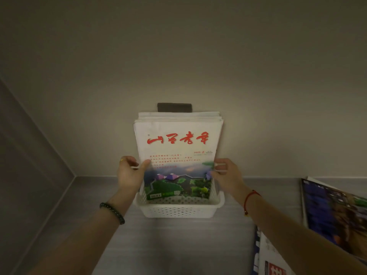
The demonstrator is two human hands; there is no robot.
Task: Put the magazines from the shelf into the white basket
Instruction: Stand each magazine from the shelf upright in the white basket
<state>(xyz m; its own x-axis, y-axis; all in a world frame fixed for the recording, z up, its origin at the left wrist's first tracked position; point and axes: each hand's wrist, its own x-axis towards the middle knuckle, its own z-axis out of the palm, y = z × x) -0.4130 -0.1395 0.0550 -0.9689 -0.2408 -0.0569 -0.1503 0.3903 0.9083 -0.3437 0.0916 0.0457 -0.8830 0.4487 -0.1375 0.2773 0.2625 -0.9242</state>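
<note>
Basket: white basket [179, 210], frame centre, on grey shelf [178, 245].
Magazines: stack [177, 155] upright inside it, against the wall.
Left hand [130, 173]: gripping stack's left edge.
Right hand [226, 174]: pinching right edge.
Lower right: loose magazines [333, 211], apart.

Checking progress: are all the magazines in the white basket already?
No, several magazines lie on the shelf at right, outside the white basket.

The white basket [179, 210] has walls perforated with small holes. The front magazine [177, 155] is white with red characters above a green and purple landscape. The shelf [178, 245] is grey woodgrain.
</note>
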